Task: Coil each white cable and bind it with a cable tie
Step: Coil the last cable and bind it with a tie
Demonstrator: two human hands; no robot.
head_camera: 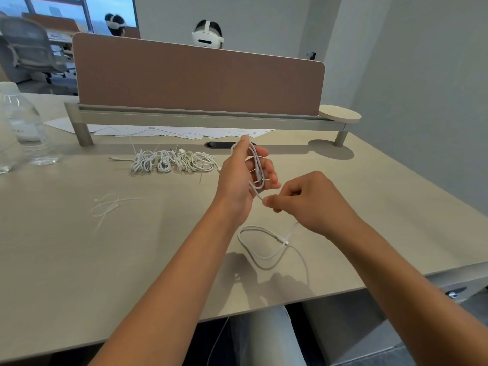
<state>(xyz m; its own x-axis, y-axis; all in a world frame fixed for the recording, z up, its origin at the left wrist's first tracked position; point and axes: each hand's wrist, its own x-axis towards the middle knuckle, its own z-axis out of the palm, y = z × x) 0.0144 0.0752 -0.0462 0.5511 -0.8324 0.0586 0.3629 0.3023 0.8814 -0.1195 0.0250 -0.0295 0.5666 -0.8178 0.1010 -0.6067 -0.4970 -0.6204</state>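
Observation:
My left hand (237, 178) is raised above the desk and holds several loops of a white cable (257, 167) wound over its fingers. My right hand (309, 199) pinches the same cable just below those loops. The cable's loose tail (264, 249) hangs down and lies in a loop on the desk, with its plug near my right wrist. A row of coiled white cables (171, 161) lies further back on the desk. A few loose white cable ties (111, 207) lie to the left.
A beige desk (105, 260) carries a brown divider panel (198, 77) on a raised shelf at the back. White papers (171, 132) lie under the shelf. Clear plastic bottles (23, 128) stand at the far left. A person sits behind the divider.

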